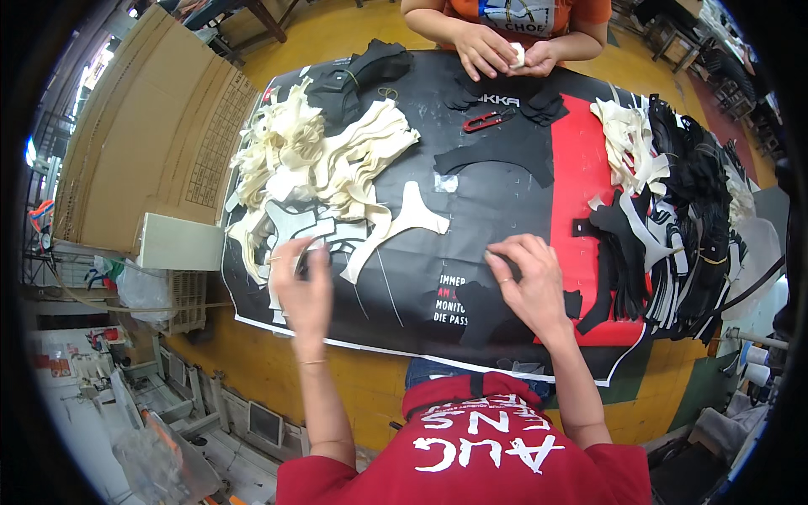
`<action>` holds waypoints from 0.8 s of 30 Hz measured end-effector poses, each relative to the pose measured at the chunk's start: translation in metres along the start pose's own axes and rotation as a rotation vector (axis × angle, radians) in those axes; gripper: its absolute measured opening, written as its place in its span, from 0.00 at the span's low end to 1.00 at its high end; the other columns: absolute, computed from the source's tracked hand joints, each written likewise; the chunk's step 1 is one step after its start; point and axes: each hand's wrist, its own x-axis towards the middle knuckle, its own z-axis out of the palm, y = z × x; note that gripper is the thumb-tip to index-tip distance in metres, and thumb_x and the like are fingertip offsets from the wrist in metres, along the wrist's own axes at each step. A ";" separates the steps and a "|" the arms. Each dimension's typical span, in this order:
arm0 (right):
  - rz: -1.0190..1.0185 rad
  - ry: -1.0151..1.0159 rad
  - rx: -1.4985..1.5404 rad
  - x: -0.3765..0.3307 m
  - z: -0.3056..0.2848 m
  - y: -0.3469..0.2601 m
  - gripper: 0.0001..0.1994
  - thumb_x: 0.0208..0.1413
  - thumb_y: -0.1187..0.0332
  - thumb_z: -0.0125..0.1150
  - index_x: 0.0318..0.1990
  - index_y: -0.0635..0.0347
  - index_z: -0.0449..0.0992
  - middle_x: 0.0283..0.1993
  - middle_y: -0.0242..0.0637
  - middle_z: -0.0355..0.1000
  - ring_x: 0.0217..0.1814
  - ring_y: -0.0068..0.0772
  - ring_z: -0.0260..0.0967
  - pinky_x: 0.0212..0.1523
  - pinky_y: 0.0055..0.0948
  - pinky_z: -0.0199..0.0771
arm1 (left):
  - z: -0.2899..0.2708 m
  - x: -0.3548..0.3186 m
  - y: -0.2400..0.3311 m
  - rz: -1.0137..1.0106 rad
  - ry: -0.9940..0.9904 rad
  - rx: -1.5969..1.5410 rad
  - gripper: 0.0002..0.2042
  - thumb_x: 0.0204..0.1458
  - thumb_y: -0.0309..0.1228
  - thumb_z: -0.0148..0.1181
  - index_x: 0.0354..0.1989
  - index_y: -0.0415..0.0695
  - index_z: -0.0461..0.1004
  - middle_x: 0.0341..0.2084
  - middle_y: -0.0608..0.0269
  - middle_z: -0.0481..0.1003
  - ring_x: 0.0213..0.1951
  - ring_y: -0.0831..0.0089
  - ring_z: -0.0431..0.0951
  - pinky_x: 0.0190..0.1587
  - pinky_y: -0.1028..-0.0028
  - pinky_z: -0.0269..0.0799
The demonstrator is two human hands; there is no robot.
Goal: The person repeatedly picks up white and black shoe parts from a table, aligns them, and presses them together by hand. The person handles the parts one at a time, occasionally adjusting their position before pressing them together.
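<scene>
My left hand (301, 284) is over the left part of the table, beside white and grey cut fabric pieces (295, 224). Motion blurs its fingers, and a dark patch shows between thumb and forefinger; whether that is a held thing I cannot make out. My right hand (530, 282) hovers right of centre with curled fingers, thumb and forefinger apart, and nothing visible between them. Below it and to its left lies a dark fabric piece (481, 313), hard to tell from the black table cover. A single cream Y-shaped fabric piece (411, 220) lies flat between my hands.
Cream fabric pieces (358, 156) pile up at the left, with black pieces (349, 88) behind. Red-handled snips (488, 120) lie near a curved black piece (497, 156). Black and white bundles (673, 210) crowd the right edge. Across the table, a person's hands (505, 55) hold something small and white.
</scene>
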 end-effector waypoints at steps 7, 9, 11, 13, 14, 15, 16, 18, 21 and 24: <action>0.001 -0.087 0.009 0.019 0.013 -0.010 0.08 0.58 0.64 0.67 0.41 0.57 0.82 0.40 0.33 0.76 0.45 0.38 0.71 0.47 0.37 0.66 | 0.118 -0.023 0.065 0.045 -0.293 0.079 0.10 0.53 0.36 0.68 0.37 0.43 0.83 0.43 0.56 0.75 0.51 0.57 0.72 0.55 0.59 0.62; 0.047 -0.103 0.008 0.020 0.013 -0.009 0.09 0.58 0.64 0.66 0.42 0.57 0.82 0.40 0.33 0.76 0.46 0.38 0.72 0.47 0.37 0.66 | 0.122 -0.021 0.065 0.023 -0.318 0.105 0.08 0.52 0.35 0.68 0.36 0.44 0.83 0.42 0.56 0.75 0.50 0.58 0.73 0.54 0.59 0.62; 0.040 -0.118 0.029 0.023 0.014 -0.007 0.09 0.58 0.64 0.66 0.42 0.57 0.82 0.40 0.34 0.76 0.46 0.38 0.72 0.48 0.37 0.66 | 0.121 -0.020 0.062 -0.009 -0.349 0.092 0.07 0.51 0.32 0.68 0.35 0.45 0.83 0.41 0.56 0.75 0.49 0.58 0.73 0.52 0.60 0.63; 0.049 -0.147 0.043 0.026 0.018 -0.008 0.09 0.58 0.64 0.65 0.42 0.58 0.83 0.40 0.35 0.76 0.45 0.38 0.72 0.48 0.37 0.67 | 0.119 -0.018 0.060 -0.006 -0.355 0.088 0.07 0.51 0.32 0.68 0.35 0.44 0.83 0.40 0.57 0.75 0.49 0.58 0.73 0.52 0.61 0.63; 0.049 -0.158 0.043 0.029 0.021 -0.008 0.09 0.59 0.64 0.65 0.42 0.58 0.83 0.40 0.35 0.76 0.45 0.39 0.72 0.47 0.38 0.67 | 0.118 -0.018 0.059 -0.013 -0.368 0.087 0.07 0.51 0.32 0.68 0.35 0.44 0.83 0.40 0.57 0.75 0.49 0.59 0.73 0.52 0.61 0.63; 0.048 -0.168 0.042 0.031 0.024 -0.008 0.09 0.59 0.64 0.65 0.42 0.59 0.83 0.39 0.36 0.77 0.45 0.40 0.72 0.47 0.39 0.67 | 0.118 -0.019 0.059 -0.004 -0.350 0.089 0.07 0.51 0.32 0.68 0.36 0.44 0.83 0.40 0.57 0.75 0.48 0.59 0.73 0.51 0.62 0.63; 0.065 -0.181 0.037 0.034 0.027 -0.008 0.10 0.59 0.64 0.65 0.42 0.59 0.83 0.39 0.37 0.77 0.44 0.41 0.73 0.47 0.40 0.68 | 0.118 -0.020 0.060 0.001 -0.337 0.090 0.08 0.51 0.33 0.68 0.36 0.44 0.83 0.40 0.57 0.75 0.48 0.59 0.73 0.51 0.62 0.63; 0.098 -0.203 0.029 0.040 0.033 -0.008 0.10 0.59 0.64 0.64 0.41 0.60 0.83 0.39 0.39 0.77 0.44 0.43 0.74 0.46 0.42 0.69 | 0.119 -0.023 0.063 0.013 -0.322 0.098 0.09 0.51 0.33 0.68 0.38 0.43 0.84 0.40 0.58 0.75 0.47 0.60 0.74 0.50 0.62 0.63; 0.128 -0.224 0.037 0.047 0.037 -0.006 0.10 0.60 0.64 0.63 0.41 0.61 0.83 0.38 0.41 0.77 0.44 0.45 0.75 0.45 0.44 0.71 | 0.122 -0.025 0.067 0.056 -0.292 0.121 0.10 0.52 0.33 0.68 0.40 0.43 0.84 0.37 0.59 0.76 0.45 0.61 0.74 0.49 0.61 0.62; 0.148 -0.251 0.040 0.051 0.038 -0.005 0.10 0.60 0.64 0.62 0.41 0.61 0.83 0.38 0.41 0.77 0.43 0.46 0.75 0.45 0.45 0.71 | 0.123 -0.026 0.068 0.058 -0.325 0.118 0.08 0.53 0.31 0.67 0.39 0.43 0.84 0.36 0.59 0.76 0.44 0.61 0.75 0.48 0.61 0.62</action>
